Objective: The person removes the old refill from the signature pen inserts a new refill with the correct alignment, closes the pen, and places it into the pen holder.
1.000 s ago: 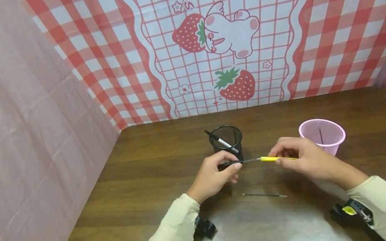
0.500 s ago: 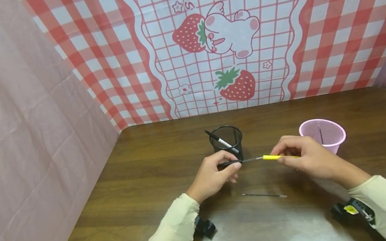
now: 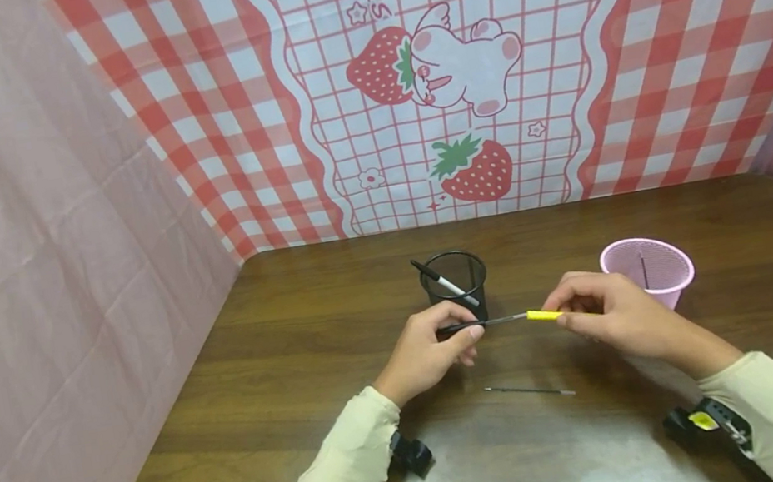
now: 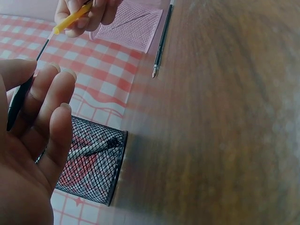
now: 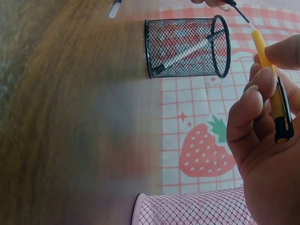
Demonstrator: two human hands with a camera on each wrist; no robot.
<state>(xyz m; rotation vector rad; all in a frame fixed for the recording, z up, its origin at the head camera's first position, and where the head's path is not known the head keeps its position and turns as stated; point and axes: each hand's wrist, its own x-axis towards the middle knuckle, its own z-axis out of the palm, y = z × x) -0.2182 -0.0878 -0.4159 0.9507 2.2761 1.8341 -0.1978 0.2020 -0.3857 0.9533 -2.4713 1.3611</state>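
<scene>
My left hand pinches a slim black pen section between thumb and fingers. A thin refill sticks out of it toward the right, its pale end at the mouth of a yellow pen barrel. Whether that end sits inside the barrel or only touches it, I cannot tell. The barrel, with its black clip, is held between thumb and fingers of my right hand. On the table in front of both hands lies a second dark refill.
A black mesh pen cup holding a black-and-white marker stands just behind my left hand. Beyond my right hand is a pink mesh cup with a dark thin line visible inside. A checked strawberry cloth hangs behind the wooden table.
My right hand has shifted slightly to the right with the yellow barrel, and a little more of the refill shows between the hands. The left hand stays in place.
</scene>
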